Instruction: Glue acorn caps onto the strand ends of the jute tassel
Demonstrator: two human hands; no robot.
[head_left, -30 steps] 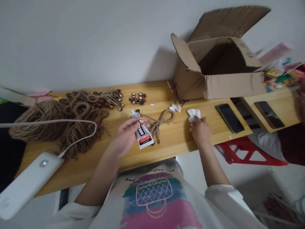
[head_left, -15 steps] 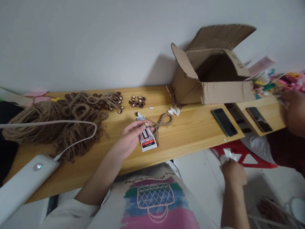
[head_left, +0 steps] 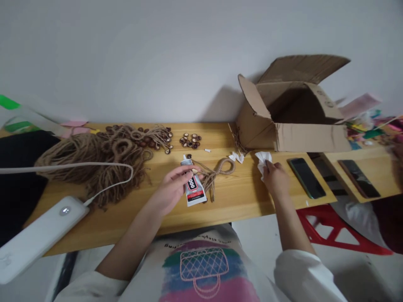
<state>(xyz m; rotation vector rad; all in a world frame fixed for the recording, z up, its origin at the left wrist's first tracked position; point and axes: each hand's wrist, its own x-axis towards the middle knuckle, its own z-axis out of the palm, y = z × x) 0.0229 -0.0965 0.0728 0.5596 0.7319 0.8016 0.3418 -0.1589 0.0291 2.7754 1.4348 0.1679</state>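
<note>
My left hand [head_left: 171,187] is closed around a tube of glue [head_left: 197,195], grey with a black and red label and its nozzle pointing away from me. A small pale piece [head_left: 194,171] shows at my left fingertips. Just right of the tube a looped twine cord [head_left: 226,167] with loose ends lies on the table. My right hand [head_left: 275,178] is over the table, its fingers pinching a crumpled white tissue [head_left: 262,162]. Another crumpled tissue [head_left: 236,157] rests beside the cord's loop.
Brown half shells [head_left: 190,140] and a white cap [head_left: 208,150] lie behind the tube. Bundled twine [head_left: 72,157] covers the table's left, near a white power bank [head_left: 40,239]. An open cardboard box [head_left: 311,138] and two phones [head_left: 307,178] stand or lie right. A person's sleeve [head_left: 390,222] shows.
My right hand has come up from low on the right to above the table, bringing the tissue. My left hand keeps its hold on the tube. The view has shifted slightly.
</note>
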